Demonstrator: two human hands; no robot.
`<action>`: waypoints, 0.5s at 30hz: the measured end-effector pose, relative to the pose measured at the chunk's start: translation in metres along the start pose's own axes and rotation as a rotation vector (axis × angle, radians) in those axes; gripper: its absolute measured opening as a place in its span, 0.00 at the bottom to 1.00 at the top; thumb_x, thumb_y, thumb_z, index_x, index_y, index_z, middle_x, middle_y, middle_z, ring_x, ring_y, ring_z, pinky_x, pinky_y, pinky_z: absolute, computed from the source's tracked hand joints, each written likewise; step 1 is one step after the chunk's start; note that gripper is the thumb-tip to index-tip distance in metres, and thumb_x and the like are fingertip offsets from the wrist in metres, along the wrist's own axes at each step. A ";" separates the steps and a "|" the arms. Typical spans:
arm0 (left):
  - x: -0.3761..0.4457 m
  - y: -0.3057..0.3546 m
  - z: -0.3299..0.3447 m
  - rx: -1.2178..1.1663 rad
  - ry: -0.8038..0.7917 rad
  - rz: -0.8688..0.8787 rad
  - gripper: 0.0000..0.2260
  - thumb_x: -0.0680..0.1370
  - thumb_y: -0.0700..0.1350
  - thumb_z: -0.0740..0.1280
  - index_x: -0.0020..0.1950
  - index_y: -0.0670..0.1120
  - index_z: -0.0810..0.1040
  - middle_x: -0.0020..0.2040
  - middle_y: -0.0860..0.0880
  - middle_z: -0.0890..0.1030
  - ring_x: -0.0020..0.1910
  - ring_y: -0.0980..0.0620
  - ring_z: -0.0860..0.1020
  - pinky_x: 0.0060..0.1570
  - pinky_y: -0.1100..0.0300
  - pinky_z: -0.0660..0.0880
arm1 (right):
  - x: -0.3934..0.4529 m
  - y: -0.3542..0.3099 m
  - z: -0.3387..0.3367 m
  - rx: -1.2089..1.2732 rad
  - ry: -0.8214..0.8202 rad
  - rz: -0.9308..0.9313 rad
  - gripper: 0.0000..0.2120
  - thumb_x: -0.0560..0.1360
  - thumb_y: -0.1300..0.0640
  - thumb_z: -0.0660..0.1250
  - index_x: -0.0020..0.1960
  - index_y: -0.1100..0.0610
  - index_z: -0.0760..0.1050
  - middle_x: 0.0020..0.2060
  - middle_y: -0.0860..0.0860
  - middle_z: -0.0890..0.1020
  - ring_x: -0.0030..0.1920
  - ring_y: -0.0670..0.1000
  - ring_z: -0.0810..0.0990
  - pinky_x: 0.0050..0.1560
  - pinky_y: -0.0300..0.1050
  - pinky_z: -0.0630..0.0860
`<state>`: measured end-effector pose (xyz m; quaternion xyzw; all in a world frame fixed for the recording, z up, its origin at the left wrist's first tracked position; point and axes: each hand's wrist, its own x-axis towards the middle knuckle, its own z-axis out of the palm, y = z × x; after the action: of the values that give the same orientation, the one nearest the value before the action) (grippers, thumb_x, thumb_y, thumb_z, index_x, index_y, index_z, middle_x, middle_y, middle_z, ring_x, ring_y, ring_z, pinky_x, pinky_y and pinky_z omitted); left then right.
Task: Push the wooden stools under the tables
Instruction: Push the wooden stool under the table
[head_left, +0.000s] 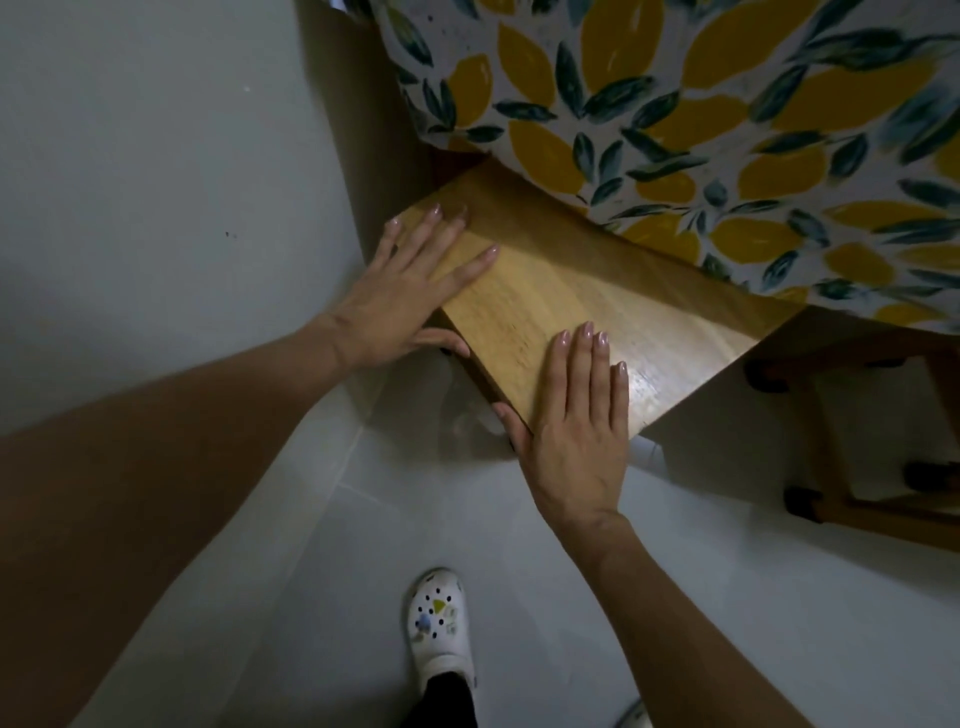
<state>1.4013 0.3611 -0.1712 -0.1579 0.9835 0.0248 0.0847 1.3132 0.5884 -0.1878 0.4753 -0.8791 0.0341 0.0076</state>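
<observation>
A wooden stool (582, 291) with a flat rectangular seat stands partly under the table (727, 119), which wears a lemon-print cloth; the cloth's edge overlaps the seat's far side. My left hand (410, 291) lies flat on the seat's left corner, thumb hooked under the near edge. My right hand (576, 415) presses flat on the seat's near corner, thumb against the edge. The stool's legs are hidden beneath the seat.
A pale wall (156, 156) runs close on the left of the stool. A second wooden stool frame (872, 467) with dark leg caps stands at the right under the table. My foot in a white clog (441, 623) is on the light floor below.
</observation>
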 end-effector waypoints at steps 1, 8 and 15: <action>-0.001 0.000 0.000 0.000 0.004 -0.004 0.42 0.69 0.71 0.52 0.77 0.55 0.42 0.78 0.40 0.46 0.76 0.38 0.42 0.71 0.36 0.46 | -0.001 0.002 0.000 -0.003 -0.002 -0.012 0.40 0.80 0.35 0.52 0.77 0.65 0.52 0.77 0.63 0.56 0.78 0.61 0.51 0.77 0.59 0.51; -0.022 0.027 0.005 -0.034 0.014 -0.081 0.42 0.70 0.71 0.54 0.77 0.55 0.42 0.78 0.41 0.44 0.76 0.39 0.41 0.72 0.36 0.45 | -0.015 0.026 -0.004 -0.019 -0.015 -0.123 0.39 0.80 0.36 0.52 0.77 0.64 0.53 0.77 0.62 0.56 0.78 0.60 0.52 0.76 0.59 0.53; -0.066 0.124 0.019 -0.076 0.050 -0.366 0.43 0.67 0.74 0.47 0.77 0.55 0.46 0.78 0.40 0.50 0.76 0.38 0.48 0.71 0.35 0.49 | -0.045 0.100 -0.017 -0.020 -0.077 -0.396 0.40 0.79 0.35 0.55 0.77 0.63 0.54 0.77 0.62 0.55 0.78 0.59 0.52 0.75 0.60 0.56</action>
<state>1.4273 0.5002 -0.1753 -0.3377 0.9385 0.0424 0.0574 1.2542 0.6814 -0.1784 0.6396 -0.7685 0.0048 -0.0148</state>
